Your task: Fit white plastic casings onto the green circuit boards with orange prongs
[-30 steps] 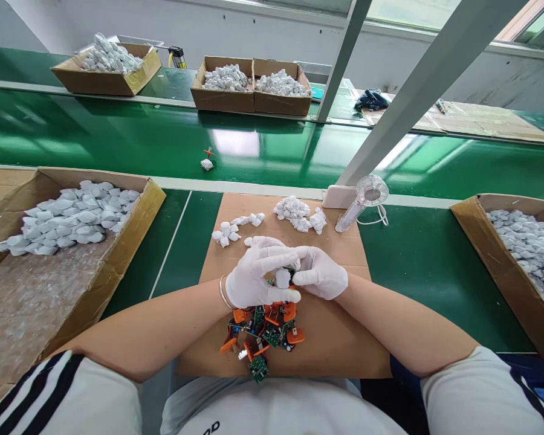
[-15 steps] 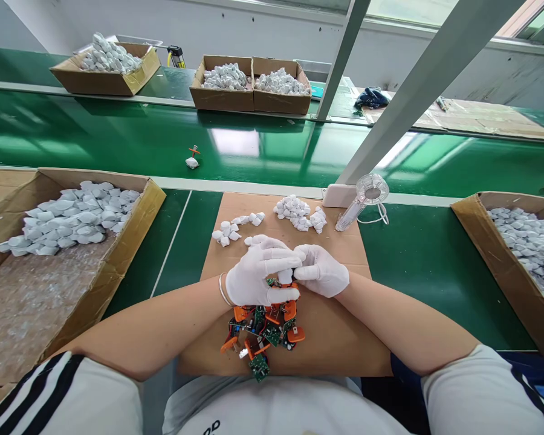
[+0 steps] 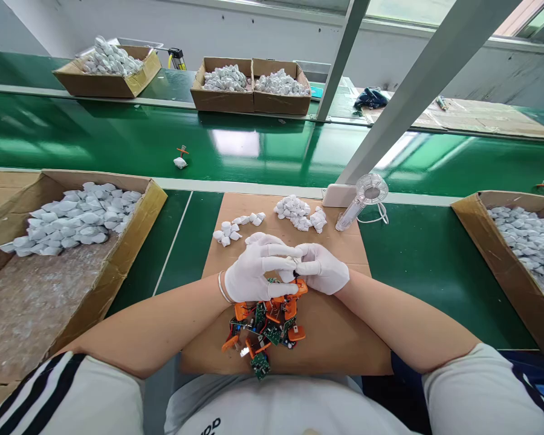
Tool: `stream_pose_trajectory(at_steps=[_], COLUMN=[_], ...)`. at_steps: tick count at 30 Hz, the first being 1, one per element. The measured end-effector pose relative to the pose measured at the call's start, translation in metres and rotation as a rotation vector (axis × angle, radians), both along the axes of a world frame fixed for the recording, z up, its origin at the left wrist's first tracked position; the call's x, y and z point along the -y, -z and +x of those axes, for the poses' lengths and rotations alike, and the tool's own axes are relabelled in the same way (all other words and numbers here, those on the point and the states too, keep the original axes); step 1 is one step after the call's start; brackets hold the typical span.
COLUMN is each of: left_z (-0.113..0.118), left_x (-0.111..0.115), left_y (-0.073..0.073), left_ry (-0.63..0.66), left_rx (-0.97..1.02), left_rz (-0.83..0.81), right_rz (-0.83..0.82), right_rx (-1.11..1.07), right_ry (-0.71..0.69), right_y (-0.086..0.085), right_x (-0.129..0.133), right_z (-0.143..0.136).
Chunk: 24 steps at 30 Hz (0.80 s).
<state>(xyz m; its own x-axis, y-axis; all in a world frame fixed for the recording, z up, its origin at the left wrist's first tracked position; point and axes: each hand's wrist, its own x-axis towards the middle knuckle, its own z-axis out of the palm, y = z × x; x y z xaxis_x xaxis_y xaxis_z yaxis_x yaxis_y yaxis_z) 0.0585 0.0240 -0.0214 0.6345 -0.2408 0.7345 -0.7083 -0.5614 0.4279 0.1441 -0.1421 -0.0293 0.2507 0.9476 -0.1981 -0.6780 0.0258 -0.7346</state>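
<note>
Pinched between left hand (image 3: 256, 273) and right hand (image 3: 324, 269) (both white-gloved), a small white piece (image 3: 287, 276) sits at the far side of piled circuit boards (image 3: 272, 331).

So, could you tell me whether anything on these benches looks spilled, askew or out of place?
Nothing looks spilled or broken. Two untidy spots: green circuit boards lie jumbled with orange parts, and a dark blue cloth sits crumpled on the far bench.
</note>
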Motion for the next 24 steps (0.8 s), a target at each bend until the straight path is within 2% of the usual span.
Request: stream_pose_trajectory(at_steps=[3, 9, 15, 20, 24], left_z=[0.002, 0.001, -0.001, -0.001, -0.003], left_x=[0.002, 0.002, -0.001, -0.003, -0.003], left_y=[-0.001, 0.001, 0.006, 0.009, 0.009], left_ry=[0.066, -0.057, -0.116, -0.013, -0.023], left_rx=[-0.047, -0.012, -0.119, -0.218, -0.249], left_rz=[-0.064, -0.032, -0.04, -0.095, -0.081], right_rz=[-0.025, -0.053, -0.105, -0.044, -0.007], right_rx=[-0.021, 0.154, 0.247, 0.325, 0.44], right_ry=[0.0, -0.005, -0.082, -0.173, -0.208], right_y=[-0.001, 0.001, 0.001, -0.002, -0.003], right_x=[0.001, 0.002, 0.005, 0.006, 0.006], right_z=[0.002, 0.002, 0.003, 0.004, 0.003])
